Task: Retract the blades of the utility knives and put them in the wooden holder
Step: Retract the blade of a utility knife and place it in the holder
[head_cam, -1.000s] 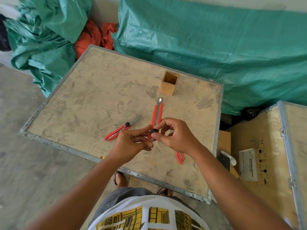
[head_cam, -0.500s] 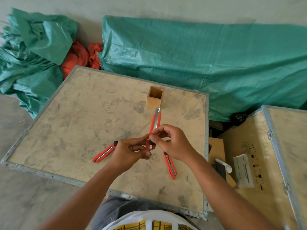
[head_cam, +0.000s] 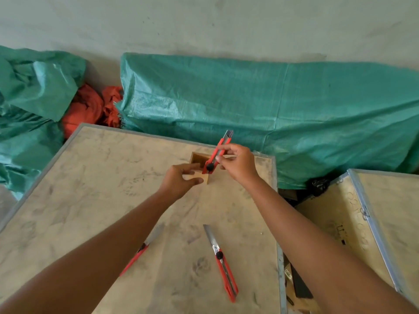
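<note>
My right hand grips a red utility knife around its middle, tilted, its black-knobbed tail over the front right corner of the open wooden holder. Only the metal tip shows at the knife's top end. My left hand is closed on the holder's near left side. Two more red utility knives lie on the wooden board nearer to me with long blades out: one at centre right, one partly hidden under my left forearm.
The work surface is a plywood board with a metal rim. Green tarpaulin and orange cloth lie behind it. A second wooden crate stands to the right, across a narrow gap holding small items.
Both hands moved away from me to the holder. The right hand carried the knife there alone; the left hand let go of the knife and took hold of the holder.
</note>
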